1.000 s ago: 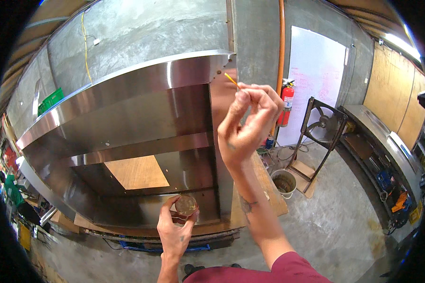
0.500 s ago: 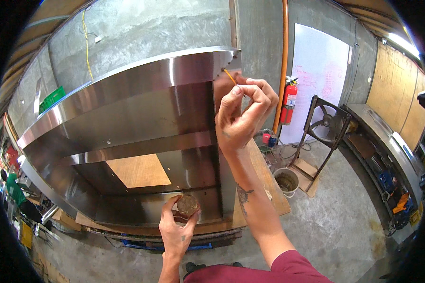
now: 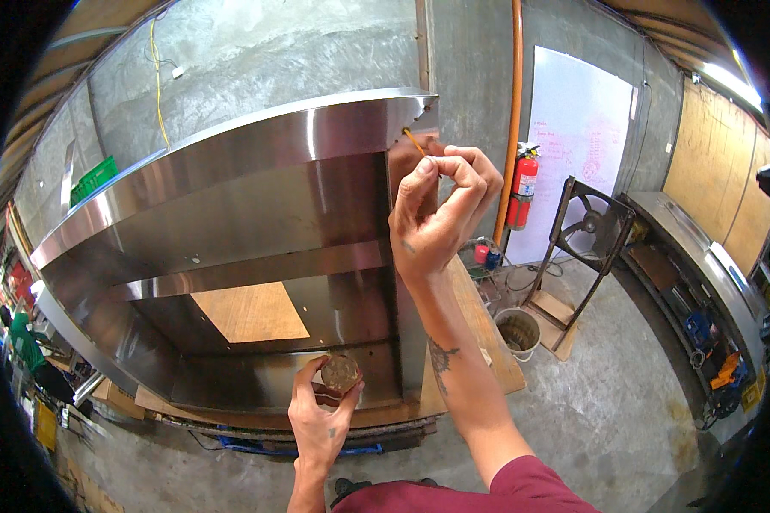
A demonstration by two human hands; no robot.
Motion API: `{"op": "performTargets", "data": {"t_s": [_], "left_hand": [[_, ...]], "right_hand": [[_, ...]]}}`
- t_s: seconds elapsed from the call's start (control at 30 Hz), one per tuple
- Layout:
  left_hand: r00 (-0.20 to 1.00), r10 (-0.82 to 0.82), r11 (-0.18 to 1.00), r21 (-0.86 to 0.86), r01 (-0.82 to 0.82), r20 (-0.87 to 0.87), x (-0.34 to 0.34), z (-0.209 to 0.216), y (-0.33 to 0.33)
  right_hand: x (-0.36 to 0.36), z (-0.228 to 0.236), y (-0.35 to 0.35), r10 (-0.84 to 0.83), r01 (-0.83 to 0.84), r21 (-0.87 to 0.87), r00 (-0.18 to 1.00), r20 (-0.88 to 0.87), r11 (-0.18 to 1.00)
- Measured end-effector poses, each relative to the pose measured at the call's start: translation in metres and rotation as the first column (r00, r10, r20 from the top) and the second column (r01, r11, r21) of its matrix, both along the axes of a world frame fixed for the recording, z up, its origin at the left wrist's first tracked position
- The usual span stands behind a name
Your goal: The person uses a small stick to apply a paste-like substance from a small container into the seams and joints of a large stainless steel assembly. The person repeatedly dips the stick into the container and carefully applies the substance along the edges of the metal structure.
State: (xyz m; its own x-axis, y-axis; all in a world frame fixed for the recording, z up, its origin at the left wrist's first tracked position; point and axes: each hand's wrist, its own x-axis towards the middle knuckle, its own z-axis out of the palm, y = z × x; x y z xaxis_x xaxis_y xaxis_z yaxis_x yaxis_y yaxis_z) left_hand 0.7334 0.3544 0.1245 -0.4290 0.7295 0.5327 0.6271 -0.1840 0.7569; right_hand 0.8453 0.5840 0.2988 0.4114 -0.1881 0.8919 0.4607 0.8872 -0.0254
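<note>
A large stainless steel cabinet or housing [image 3: 257,192] with open compartments lies on a wooden-topped bench in front of me. My right hand [image 3: 443,201] is pinched on a thin yellow-orange stick [image 3: 415,144], whose dark tip touches the steel near the cabinet's upper right corner. Small dark marks lie along the edge beside that tip. Low in front, my left hand [image 3: 323,410] is wrapped round a small round container [image 3: 340,373] with a brownish top or contents; which of the two cannot be made out.
To the right stand a fire extinguisher [image 3: 523,188], a whiteboard [image 3: 573,128], a fan on a black frame [image 3: 587,224] and a bucket [image 3: 518,332]. A metal shelf bench [image 3: 701,248] lines the far right. Another person in green [image 3: 30,346] is at the far left.
The view has shifted very slightly. Both hands keep almost the same place and grip, and the stick's tip stays at the corner.
</note>
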Motion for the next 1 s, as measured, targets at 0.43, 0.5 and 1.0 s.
{"op": "performTargets", "data": {"t_s": [0.43, 0.5, 1.0], "left_hand": [[0.999, 0.006, 1.0, 0.018, -0.006, -0.044, 0.0001, 0.0001, 0.0021], [0.999, 0.006, 1.0, 0.014, -0.005, -0.04, 0.0007, 0.0007, 0.0025], [0.999, 0.002, 1.0, 0.028, -0.001, -0.041, 0.0001, -0.0007, 0.0037]], "right_hand": [[0.0006, 0.0008, 0.0005, -0.022, 0.022, 0.006, 1.0, -0.008, 1.0], [0.0, 0.0005, 0.0009, -0.004, 0.004, -0.001, 1.0, -0.015, 1.0], [-0.0005, 0.0014, 0.0013, 0.004, -0.004, 0.006, 1.0, -0.03, 1.0]]}}
